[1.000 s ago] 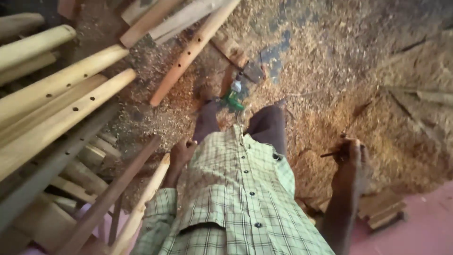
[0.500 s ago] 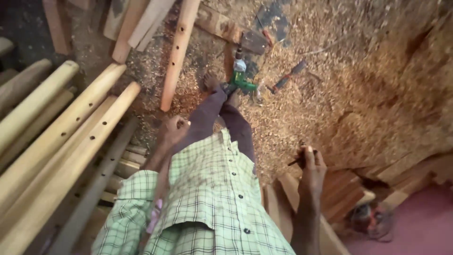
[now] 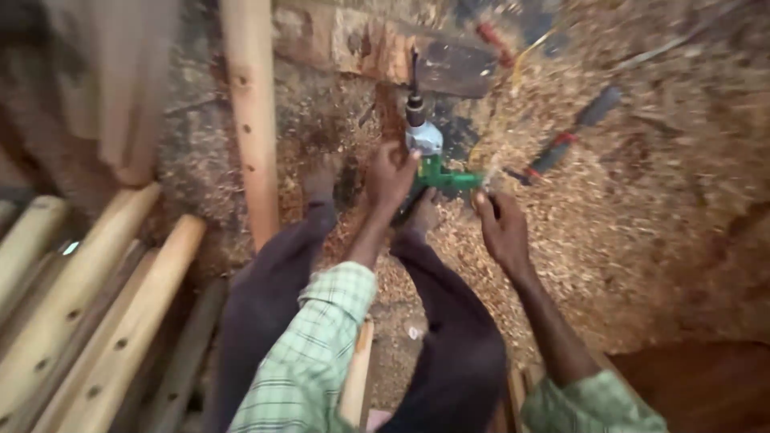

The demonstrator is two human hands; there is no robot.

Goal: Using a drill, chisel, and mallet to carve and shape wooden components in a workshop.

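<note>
A green and silver power drill (image 3: 429,152) lies on the sawdust floor, its bit pointing away from me. My left hand (image 3: 391,172) is closed around the drill's body. My right hand (image 3: 499,228) reaches in at the drill's green handle end and touches it; its grip is blurred. Below the hands are my dark trousers and bare feet (image 3: 325,178), and the green checked sleeves.
A round wooden pole with drilled holes (image 3: 251,112) lies left of the drill. More drilled poles (image 3: 96,321) are stacked at lower left. A red and black tool (image 3: 573,132) lies in the shavings at right. A dark wood block (image 3: 385,48) sits beyond the drill.
I have bent down toward the floor. Both hands moved from my sides forward to the drill, and the left hand has taken hold of it.
</note>
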